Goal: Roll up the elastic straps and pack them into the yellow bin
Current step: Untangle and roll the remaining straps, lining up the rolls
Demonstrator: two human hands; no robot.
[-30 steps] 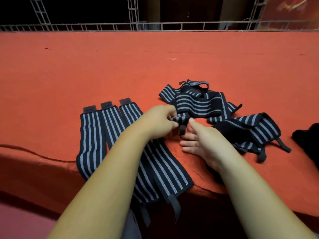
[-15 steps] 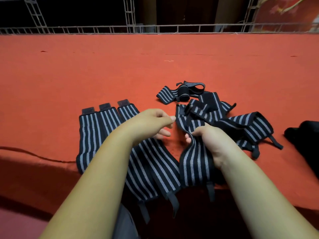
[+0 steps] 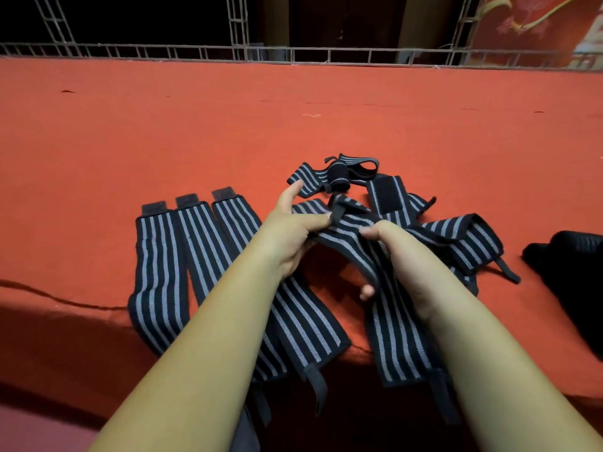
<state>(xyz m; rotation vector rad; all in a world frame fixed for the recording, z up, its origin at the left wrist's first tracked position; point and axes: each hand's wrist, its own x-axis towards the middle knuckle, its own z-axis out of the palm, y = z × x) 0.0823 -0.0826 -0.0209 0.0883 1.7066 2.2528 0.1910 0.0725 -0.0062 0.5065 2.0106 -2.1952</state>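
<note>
Holding one black elastic strap with grey stripes (image 3: 399, 334) raised between both hands above the red cloth-covered table (image 3: 195, 125). The left hand (image 3: 290, 233) pinches the strap near its upper end, forefinger lifted free. The right hand (image 3: 404, 256) curls round its middle, and the tail hangs over the table's near edge. To the left, three like straps (image 3: 160, 265) lie flat side by side; a tangled heap of others (image 3: 456, 236) lies just beyond the hands. The yellow bin is not in view. The webbing looks light, limp and springy, so a roll probably needs starting at one end, kept taut and gripped across its full width, lest it uncoil.
</note>
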